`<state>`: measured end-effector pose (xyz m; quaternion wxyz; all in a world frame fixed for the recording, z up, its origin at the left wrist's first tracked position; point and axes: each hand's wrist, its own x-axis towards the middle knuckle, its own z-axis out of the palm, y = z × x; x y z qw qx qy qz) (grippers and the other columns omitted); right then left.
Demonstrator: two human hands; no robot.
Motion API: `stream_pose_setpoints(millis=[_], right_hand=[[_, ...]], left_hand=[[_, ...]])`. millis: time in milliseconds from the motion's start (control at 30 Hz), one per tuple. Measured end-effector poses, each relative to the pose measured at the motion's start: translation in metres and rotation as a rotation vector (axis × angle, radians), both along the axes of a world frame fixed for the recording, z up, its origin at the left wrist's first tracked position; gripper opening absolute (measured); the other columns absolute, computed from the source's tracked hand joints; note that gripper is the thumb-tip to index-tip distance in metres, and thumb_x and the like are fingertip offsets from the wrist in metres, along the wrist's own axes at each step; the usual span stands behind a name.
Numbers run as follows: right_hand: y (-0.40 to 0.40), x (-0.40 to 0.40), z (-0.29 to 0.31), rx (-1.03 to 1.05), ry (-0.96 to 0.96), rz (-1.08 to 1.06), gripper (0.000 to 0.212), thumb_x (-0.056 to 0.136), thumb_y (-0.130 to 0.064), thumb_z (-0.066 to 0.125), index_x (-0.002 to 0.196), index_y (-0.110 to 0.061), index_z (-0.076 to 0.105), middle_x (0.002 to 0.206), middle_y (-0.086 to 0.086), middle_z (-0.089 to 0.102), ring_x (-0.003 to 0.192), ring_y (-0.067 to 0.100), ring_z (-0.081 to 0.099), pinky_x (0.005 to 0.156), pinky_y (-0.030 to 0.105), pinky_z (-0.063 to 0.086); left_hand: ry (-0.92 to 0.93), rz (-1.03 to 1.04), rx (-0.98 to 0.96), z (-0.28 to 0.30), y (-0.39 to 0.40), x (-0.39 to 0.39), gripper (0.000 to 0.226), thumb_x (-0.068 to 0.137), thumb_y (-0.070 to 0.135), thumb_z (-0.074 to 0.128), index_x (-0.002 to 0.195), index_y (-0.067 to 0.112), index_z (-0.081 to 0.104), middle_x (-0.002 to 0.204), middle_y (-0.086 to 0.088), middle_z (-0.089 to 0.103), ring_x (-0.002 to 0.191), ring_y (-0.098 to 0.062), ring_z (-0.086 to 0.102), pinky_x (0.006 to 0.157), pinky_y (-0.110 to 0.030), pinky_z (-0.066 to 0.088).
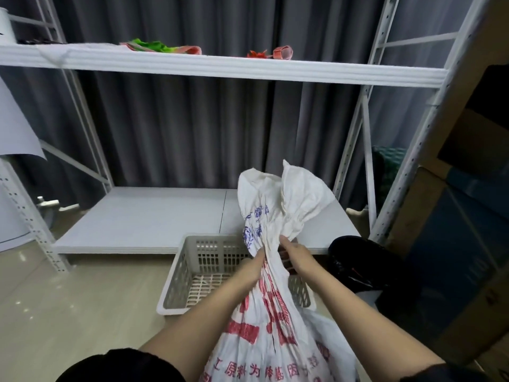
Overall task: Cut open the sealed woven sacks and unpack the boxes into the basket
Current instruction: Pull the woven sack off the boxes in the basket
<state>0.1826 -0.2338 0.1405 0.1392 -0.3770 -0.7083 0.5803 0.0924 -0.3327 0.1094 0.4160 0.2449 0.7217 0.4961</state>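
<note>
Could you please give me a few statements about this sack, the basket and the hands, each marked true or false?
1. Both hands, left and right, grip the gathered neck of the woven sack. True.
2. The basket is full of boxes. False: no boxes show in it.
3. The sack bears red and blue printing. True.
4. The basket sits on the upper shelf. False: it sits on the floor.

"工原料为" in red on sack [275, 326]
</note>
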Motion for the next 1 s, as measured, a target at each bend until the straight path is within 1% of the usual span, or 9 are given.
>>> stream_pose_setpoints(millis=[133, 233, 400, 500, 600, 667, 800, 933, 1000], right_hand=[[-0.007, 0.012, -0.008, -0.223, -0.061, 0.378, 0.03, 0.09, -0.052, 0.052, 0.115, -0.034, 0.052, 0.101, -0.013, 0.066, 0.095, 0.006, 0.063, 0.088, 0.022, 0.047], [0.001, 0.006, -0.019, -0.295, 0.004, 0.246, 0.037, 0.09, -0.035, 0.061, 0.123, -0.019, 0.057, 0.105, 0.002, 0.073, 0.097, 0.018, 0.069, 0.095, 0.038, 0.051], [0.009, -0.001, -0.021, -0.487, 0.003, 0.138, 0.032, 0.096, -0.031, 0.05, 0.115, -0.007, 0.06, 0.088, 0.013, 0.074, 0.076, 0.025, 0.071, 0.081, 0.04, 0.056], [0.01, -0.002, -0.005, -0.408, -0.005, 0.066, 0.04, 0.098, -0.029, 0.047, 0.126, 0.0, 0.051, 0.076, 0.011, 0.074, 0.062, 0.019, 0.072, 0.058, 0.025, 0.057], [0.023, 0.0, 0.011, -0.208, 0.013, -0.003, 0.035, 0.1, -0.02, 0.042, 0.121, 0.006, 0.052, 0.069, 0.008, 0.065, 0.044, 0.009, 0.064, 0.037, 0.011, 0.043], [0.03, -0.001, 0.014, -0.162, 0.01, -0.009, 0.031, 0.1, -0.017, 0.04, 0.111, 0.007, 0.058, 0.073, 0.01, 0.062, 0.054, 0.017, 0.063, 0.041, 0.013, 0.045], [0.038, -0.009, 0.008, 0.065, -0.109, -0.092, 0.031, 0.1, -0.02, 0.038, 0.082, -0.003, 0.057, 0.079, 0.013, 0.063, 0.066, 0.021, 0.056, 0.058, 0.025, 0.041], [0.057, 0.0, 0.001, 0.169, -0.218, -0.277, 0.035, 0.099, -0.018, 0.037, 0.106, 0.008, 0.06, 0.111, 0.026, 0.061, 0.089, 0.028, 0.051, 0.069, 0.029, 0.039], [0.057, 0.0, -0.004, 0.103, -0.251, -0.234, 0.038, 0.099, -0.016, 0.039, 0.11, 0.015, 0.058, 0.112, 0.028, 0.062, 0.096, 0.033, 0.057, 0.074, 0.031, 0.044]], left_hand=[[-0.178, 0.091, 0.026, 0.001, 0.004, -0.006, 0.068, 0.09, 0.068, 0.032, 0.117, 0.014, 0.065, 0.11, -0.017, 0.07, 0.092, -0.028, 0.07, 0.094, -0.041, 0.052], [-0.447, 0.08, 0.11, 0.012, 0.0, -0.009, 0.06, 0.096, 0.056, 0.033, 0.118, 0.009, 0.062, 0.103, -0.02, 0.071, 0.083, -0.029, 0.07, 0.076, -0.037, 0.059], [-0.122, -0.16, 0.041, 0.01, -0.033, -0.015, 0.054, 0.092, 0.022, 0.06, 0.139, 0.017, 0.034, 0.109, -0.003, 0.068, 0.097, -0.021, 0.069, 0.087, -0.035, 0.056], [0.018, 0.048, 0.039, 0.008, -0.046, -0.035, 0.06, 0.086, 0.028, 0.066, 0.138, 0.013, 0.04, 0.117, -0.008, 0.066, 0.107, -0.034, 0.065, 0.096, -0.047, 0.05], [-0.065, 0.295, 0.088, 0.014, -0.065, -0.06, 0.042, 0.085, 0.028, 0.069, 0.117, 0.003, 0.058, 0.089, -0.013, 0.073, 0.075, -0.027, 0.071, 0.078, -0.041, 0.059], [-0.106, 0.416, 0.12, 0.022, -0.076, -0.073, 0.028, 0.085, 0.026, 0.07, 0.101, 0.003, 0.066, 0.074, -0.011, 0.073, 0.061, -0.021, 0.069, 0.061, -0.029, 0.056], [-0.195, 0.665, 0.199, 0.025, -0.083, -0.104, 0.025, 0.08, 0.02, 0.072, 0.091, -0.002, 0.066, 0.081, -0.013, 0.07, 0.076, -0.027, 0.066, 0.077, -0.032, 0.051], [0.015, 0.972, 0.167, 0.02, -0.095, -0.131, 0.025, 0.083, 0.011, 0.066, 0.063, 0.007, 0.051, 0.072, -0.007, 0.052, 0.074, -0.02, 0.049, 0.071, -0.03, 0.043], [0.152, 0.975, 0.146, 0.016, -0.091, -0.136, 0.023, 0.084, 0.018, 0.065, 0.068, 0.008, 0.052, 0.072, -0.006, 0.053, 0.075, -0.02, 0.052, 0.073, -0.031, 0.045]])
